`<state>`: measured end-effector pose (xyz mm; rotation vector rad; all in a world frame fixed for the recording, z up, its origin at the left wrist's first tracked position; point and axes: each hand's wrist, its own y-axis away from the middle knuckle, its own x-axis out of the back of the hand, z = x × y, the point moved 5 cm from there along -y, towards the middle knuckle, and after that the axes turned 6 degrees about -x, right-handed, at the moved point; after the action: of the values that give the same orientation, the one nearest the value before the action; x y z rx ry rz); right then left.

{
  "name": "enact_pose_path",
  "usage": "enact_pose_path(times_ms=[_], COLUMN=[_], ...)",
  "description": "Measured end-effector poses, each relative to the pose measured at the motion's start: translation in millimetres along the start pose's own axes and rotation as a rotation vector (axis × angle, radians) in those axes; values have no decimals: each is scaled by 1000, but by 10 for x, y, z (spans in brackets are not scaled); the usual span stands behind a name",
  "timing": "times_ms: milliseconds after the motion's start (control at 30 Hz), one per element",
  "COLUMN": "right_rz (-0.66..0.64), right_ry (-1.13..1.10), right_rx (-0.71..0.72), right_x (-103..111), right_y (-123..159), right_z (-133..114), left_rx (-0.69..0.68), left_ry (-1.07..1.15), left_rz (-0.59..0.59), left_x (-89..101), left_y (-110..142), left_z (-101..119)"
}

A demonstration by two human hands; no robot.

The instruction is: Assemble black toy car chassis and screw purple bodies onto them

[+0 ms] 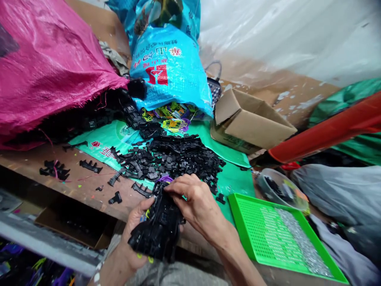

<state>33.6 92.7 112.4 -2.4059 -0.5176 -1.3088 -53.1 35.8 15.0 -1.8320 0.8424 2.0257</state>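
My left hand (135,222) is closed around a thick stack of black plastic parts (159,228), held just below the table edge. My right hand (193,198) rests on top of that stack, its fingers curled and pinching at the upper end, where a small purple piece (164,179) shows. Just beyond both hands lies a heap of loose black plastic parts (175,157) on a green woven sheet (235,178).
A pink woven sack (44,59) spills black parts at the left. A blue printed sack (172,67) stands behind, with coloured parts (172,117) under it. To the right sit a cardboard box (253,123), a green mesh tray (268,234) of small metal pieces and a clear bowl (278,186).
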Motion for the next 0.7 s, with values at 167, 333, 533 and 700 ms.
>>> enact_pose_path(times_ms=[167, 333, 533, 700], right_rz=[-35, -47, -9, -1], right_ry=[96, 66, 33, 74], right_rx=[-24, 3, 17, -18], right_x=[-7, -28, -49, -73], right_y=[-9, -50, -73, -78], right_z=[10, 30, 17, 4], left_rx=[-2, -9, -36, -2], left_ry=[-1, -4, -9, 5], left_rz=[31, 56, 88, 147], left_x=[35, 16, -40, 47], left_y=[2, -3, -57, -32], left_z=[-7, 17, 81, 43])
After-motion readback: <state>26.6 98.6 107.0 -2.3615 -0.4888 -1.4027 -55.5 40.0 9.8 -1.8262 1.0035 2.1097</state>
